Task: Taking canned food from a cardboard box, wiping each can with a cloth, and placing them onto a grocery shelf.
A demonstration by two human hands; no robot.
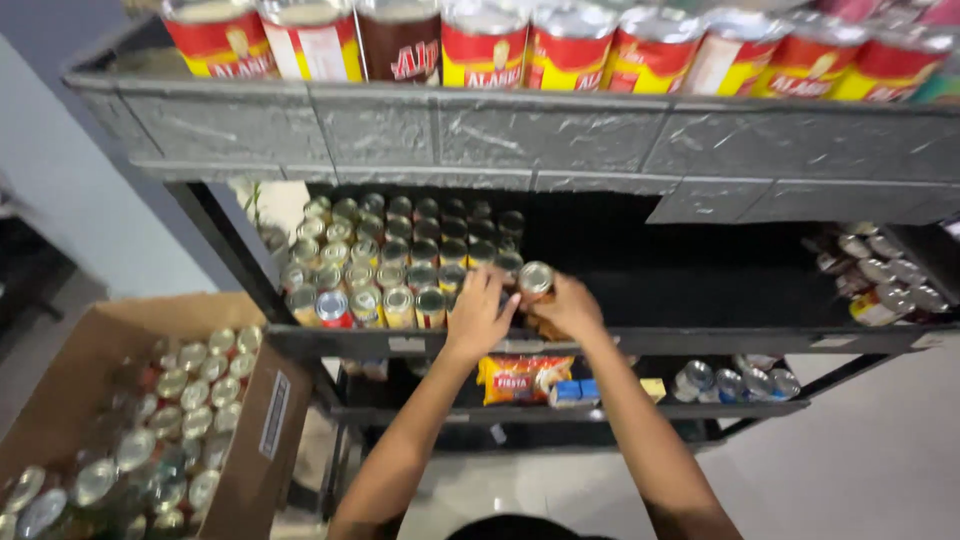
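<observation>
Both my hands reach onto the middle shelf (700, 338) of a dark metal rack. My right hand (570, 308) grips a small tin can (535, 278) with a silver lid, held upright at the right end of a block of several rows of similar cans (390, 255). My left hand (478, 312) rests beside it with fingers spread, touching the front cans of that block. I cannot tell whether the left hand also holds a can.
An open cardboard box (270, 420) full of cans stands at the lower left. Red and yellow cans (560, 45) line the top shelf. More cans (880, 275) lie at the right of the middle shelf. Packets (525, 378) and cans sit on the lower shelf.
</observation>
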